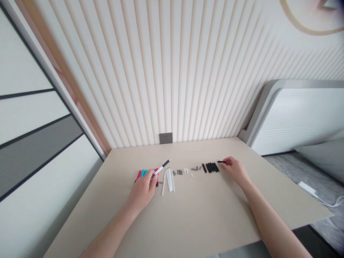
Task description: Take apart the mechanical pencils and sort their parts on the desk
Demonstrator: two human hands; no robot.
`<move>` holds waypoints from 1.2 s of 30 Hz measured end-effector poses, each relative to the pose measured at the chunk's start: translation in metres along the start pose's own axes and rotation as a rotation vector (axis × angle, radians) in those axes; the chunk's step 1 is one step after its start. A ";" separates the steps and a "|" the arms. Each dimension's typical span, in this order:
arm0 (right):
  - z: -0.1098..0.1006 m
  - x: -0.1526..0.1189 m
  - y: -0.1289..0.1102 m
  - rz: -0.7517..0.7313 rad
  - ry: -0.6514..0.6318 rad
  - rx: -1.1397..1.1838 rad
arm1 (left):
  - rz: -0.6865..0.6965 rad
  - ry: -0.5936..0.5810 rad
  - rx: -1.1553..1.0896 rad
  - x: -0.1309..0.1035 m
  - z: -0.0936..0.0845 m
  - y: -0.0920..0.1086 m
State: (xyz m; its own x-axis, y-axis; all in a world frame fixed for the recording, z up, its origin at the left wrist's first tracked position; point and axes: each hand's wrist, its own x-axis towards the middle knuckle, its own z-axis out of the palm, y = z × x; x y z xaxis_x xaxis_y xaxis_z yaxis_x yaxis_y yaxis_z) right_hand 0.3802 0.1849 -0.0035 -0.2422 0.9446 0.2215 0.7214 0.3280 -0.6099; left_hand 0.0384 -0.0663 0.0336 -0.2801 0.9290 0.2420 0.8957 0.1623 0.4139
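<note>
My left hand (pixel 143 188) is closed around a white pen (pixel 160 170) with a black grip and a pointed metal tip, angled up to the right. Under and beside that hand lie pink and turquoise pen barrels (pixel 143 173), partly hidden by the fingers. My right hand (pixel 234 169) pinches a short black tube (pixel 221 162), like a pen grip, at the right end of a row of several black tubes (pixel 212 167). Between the hands are thin white sticks (pixel 170 180) like refills, small grey metal parts (pixel 180 172), small white pieces (pixel 186 170) and silvery tips (pixel 196 168).
All parts lie on a beige tabletop (pixel 193 215) against a ribbed cream wall (pixel 166 71). A dark socket plate (pixel 166 138) sits just above the table's back edge. To the right stand a white headboard (pixel 301 114) and a grey bed (pixel 285 165) with a white cable (pixel 329 204).
</note>
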 end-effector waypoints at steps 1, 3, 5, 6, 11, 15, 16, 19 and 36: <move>0.000 -0.001 0.001 -0.005 -0.017 -0.041 | 0.003 0.000 -0.001 0.000 0.000 0.000; 0.000 -0.005 0.003 0.004 -0.043 -0.124 | 0.009 0.003 0.002 -0.001 -0.001 0.001; 0.000 -0.008 0.003 0.020 -0.070 -0.195 | 0.019 0.008 0.007 -0.002 0.000 0.002; 0.000 -0.009 0.002 0.024 -0.081 -0.218 | 0.025 0.009 0.009 -0.002 0.000 0.002; -0.001 -0.011 0.000 0.028 -0.132 -0.224 | 0.046 -0.041 -0.009 -0.003 0.002 0.000; -0.006 -0.013 -0.007 0.037 -0.072 -0.190 | 0.095 -0.091 -0.068 -0.003 0.003 -0.001; -0.006 -0.015 -0.013 0.017 -0.025 -0.165 | 0.117 -0.103 -0.072 -0.003 0.003 -0.001; -0.003 -0.030 -0.049 -0.148 0.066 0.039 | 0.216 -0.133 -0.081 -0.004 0.002 -0.001; 0.054 -0.084 -0.161 -0.608 -0.627 0.216 | 0.439 -0.223 0.003 -0.009 -0.006 -0.006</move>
State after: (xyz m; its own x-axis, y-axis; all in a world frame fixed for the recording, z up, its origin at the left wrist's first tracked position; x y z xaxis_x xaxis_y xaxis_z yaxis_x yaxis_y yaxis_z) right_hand 0.2491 0.0532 0.0346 -0.8975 0.4196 0.1356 0.2308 0.7090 -0.6663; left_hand 0.0332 -0.0771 0.0338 0.2042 0.9586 0.1986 0.9137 -0.2595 0.3126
